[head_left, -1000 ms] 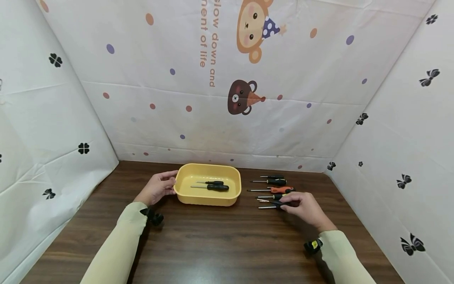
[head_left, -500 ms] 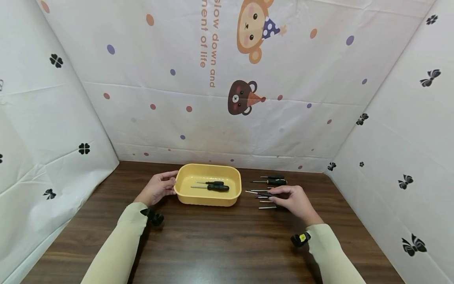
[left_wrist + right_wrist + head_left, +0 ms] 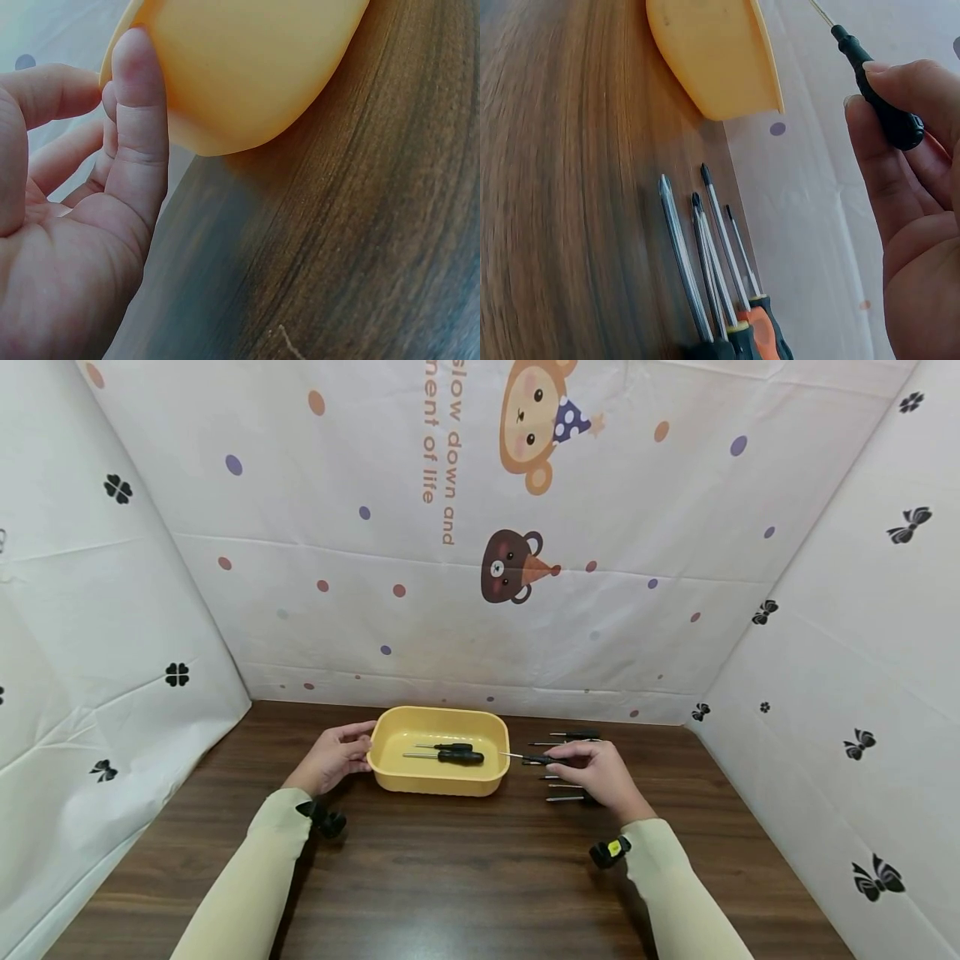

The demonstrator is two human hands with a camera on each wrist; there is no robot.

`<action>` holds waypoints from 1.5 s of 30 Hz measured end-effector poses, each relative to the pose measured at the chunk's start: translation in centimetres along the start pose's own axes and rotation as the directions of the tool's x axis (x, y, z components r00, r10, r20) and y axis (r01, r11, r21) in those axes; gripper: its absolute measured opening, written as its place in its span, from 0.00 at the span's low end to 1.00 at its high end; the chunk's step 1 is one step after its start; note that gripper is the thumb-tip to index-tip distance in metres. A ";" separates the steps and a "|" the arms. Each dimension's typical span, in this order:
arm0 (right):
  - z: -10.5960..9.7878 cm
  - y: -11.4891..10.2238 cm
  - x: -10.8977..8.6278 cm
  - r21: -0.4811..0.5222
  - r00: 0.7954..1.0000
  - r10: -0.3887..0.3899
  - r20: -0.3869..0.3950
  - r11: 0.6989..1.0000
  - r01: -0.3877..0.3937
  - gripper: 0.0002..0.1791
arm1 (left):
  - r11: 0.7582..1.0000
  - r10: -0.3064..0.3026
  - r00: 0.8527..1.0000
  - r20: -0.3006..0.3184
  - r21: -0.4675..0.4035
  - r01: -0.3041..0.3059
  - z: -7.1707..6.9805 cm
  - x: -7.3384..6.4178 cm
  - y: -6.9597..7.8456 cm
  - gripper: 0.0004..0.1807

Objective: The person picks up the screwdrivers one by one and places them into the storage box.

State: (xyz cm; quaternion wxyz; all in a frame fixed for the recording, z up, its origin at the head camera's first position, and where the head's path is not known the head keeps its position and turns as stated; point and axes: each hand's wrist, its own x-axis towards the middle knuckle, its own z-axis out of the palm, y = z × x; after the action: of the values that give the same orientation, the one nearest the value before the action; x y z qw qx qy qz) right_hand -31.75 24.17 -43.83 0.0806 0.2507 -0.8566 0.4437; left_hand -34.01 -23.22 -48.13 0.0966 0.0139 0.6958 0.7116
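At the back of the brown wooden table, near the printed cloth: yellow tray, standing level. Inside, two screwdrivers lie side by side, the short one behind, the longer one in front. Both black-handled, shafts to the left, handles to the right.

Third piece, the held screwdriver, is off the table at the tray's right end. Black handle, thin pale shaft. Seen from the head, its long axis runs nearly sideways; shaft points left, tip meeting the line of the right rim. Cannot tell how high the tip is above that rim.

Right hand: thumb and forefinger pinch the handle, remaining fingers bent in below. Forearm in a pale sleeve slants in from the lower right.

Left hand: at the tray's left end, gripping it, thumb at the rim, a finger against the outer wall. Its forearm angles up from the lower left.

Right of the tray, a row of screwdrivers on the wood, shafts also to the left; one orange handle among darker ones. The right hand hides part of the row in the head view.
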 end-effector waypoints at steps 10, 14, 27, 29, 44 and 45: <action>1.3 0.6 1.1 0.097 1.000 0.018 0.010 0.995 -0.019 0.13 | 1.000 -0.008 1.000 0.000 -0.008 0.008 0.0 -0.1 0.1 0.31; 2.1 0.3 1.7 0.113 0.999 0.035 0.018 0.993 -0.037 0.12 | 1.000 -0.008 1.000 0.009 -0.017 0.008 -0.1 -0.1 0.1 0.31; 5.2 -0.8 3.9 0.113 0.999 0.023 0.033 0.993 -0.027 0.11 | 0.999 -0.029 1.000 0.002 -0.015 0.029 -0.2 0.1 -0.1 0.31; 5.7 -0.9 4.1 0.110 0.999 0.016 0.033 0.994 -0.020 0.11 | 1.000 -0.021 1.000 0.010 -0.008 0.021 -0.2 0.1 -0.1 0.31; 8.3 -2.3 6.2 0.036 0.996 0.024 0.087 0.999 -0.027 0.10 | 1.000 -0.012 1.000 0.018 -0.014 0.013 -0.2 -0.1 0.1 0.31; 8.4 -2.4 6.3 0.025 0.996 0.016 0.091 1.000 -0.018 0.10 | 1.000 -0.008 1.000 0.025 -0.012 0.009 -0.2 -0.2 0.1 0.31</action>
State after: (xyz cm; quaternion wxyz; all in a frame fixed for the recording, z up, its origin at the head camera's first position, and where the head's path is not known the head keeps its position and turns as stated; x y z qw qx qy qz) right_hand -35.27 14.03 -44.81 0.0346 0.2642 -0.8557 0.4436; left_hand -33.90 -23.44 -48.03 0.1082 0.0191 0.6904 0.7150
